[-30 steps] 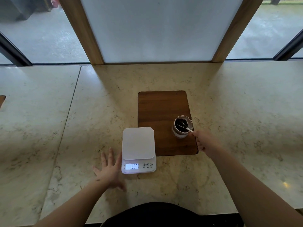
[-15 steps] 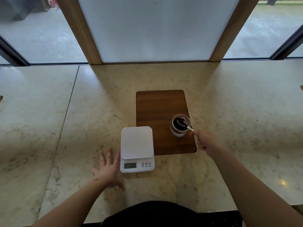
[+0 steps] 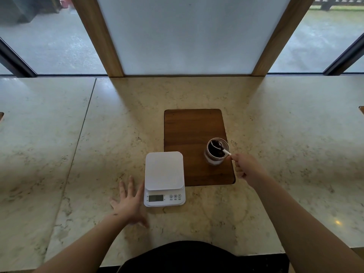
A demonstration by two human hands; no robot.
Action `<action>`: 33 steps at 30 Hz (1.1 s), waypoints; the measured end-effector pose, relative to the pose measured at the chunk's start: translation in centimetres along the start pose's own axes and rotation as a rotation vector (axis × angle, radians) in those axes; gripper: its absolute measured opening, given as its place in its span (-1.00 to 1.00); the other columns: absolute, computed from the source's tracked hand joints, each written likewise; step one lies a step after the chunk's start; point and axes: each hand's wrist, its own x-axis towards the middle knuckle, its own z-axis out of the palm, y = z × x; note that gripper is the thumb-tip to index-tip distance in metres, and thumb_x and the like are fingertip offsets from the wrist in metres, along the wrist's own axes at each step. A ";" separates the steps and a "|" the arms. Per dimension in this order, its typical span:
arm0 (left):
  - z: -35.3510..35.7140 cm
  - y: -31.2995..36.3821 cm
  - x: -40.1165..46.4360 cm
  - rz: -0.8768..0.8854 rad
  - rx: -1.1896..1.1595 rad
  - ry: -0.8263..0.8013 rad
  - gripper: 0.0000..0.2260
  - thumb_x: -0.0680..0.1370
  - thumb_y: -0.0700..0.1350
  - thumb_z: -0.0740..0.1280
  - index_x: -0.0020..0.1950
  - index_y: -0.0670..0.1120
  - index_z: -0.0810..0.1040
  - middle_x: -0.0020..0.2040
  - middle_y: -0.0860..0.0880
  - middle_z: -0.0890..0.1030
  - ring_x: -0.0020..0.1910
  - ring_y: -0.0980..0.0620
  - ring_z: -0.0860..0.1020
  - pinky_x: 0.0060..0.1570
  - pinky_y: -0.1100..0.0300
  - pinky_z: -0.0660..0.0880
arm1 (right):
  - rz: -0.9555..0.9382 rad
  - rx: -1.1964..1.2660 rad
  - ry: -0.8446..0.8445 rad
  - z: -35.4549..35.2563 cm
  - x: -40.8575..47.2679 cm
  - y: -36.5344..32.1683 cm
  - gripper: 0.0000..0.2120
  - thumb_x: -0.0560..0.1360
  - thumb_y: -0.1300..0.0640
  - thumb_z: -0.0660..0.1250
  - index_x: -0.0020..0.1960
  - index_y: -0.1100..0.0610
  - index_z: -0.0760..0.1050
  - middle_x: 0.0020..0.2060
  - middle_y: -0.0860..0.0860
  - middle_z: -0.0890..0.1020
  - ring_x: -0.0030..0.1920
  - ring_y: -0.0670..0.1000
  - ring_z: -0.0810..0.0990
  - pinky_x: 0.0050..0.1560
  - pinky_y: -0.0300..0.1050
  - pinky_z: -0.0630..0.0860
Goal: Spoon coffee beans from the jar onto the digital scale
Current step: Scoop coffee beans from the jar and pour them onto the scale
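Your right hand (image 3: 243, 166) pinches the thin white spoon (image 3: 222, 148) by its handle tip, bowl down in the dark coffee beans (image 3: 216, 149) inside the small clear glass jar (image 3: 216, 152), right of the white digital scale (image 3: 164, 177). Beans are light, loose and roll-prone, so keep the bowl level; the jar looks tippable. Your left hand (image 3: 129, 203) lies flat, fingers spread, empty, just left of the scale.

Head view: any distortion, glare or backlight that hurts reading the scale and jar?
Head view: wide-angle bend curves the countertop edges and window posts; daylight from the windows leaves the near counter dimmer; a small glare spot sits near the right arm; the scale display looks grey and unreadable; the jar and spoon are small but fairly sharp; the left hand is slightly soft.
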 end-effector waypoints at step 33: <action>-0.1 0.0 0.0 -0.002 -0.015 0.019 0.47 0.14 0.34 0.64 0.28 0.29 -0.72 0.39 -0.07 -0.73 0.30 -0.26 -0.72 0.33 -0.61 -0.26 | -0.001 -0.177 -0.131 7.2 -5.7 -2.9 -0.75 0.63 0.22 0.12 0.06 0.23 0.57 -0.44 -0.01 0.26 -0.48 -0.07 0.16 -0.48 -0.21 0.10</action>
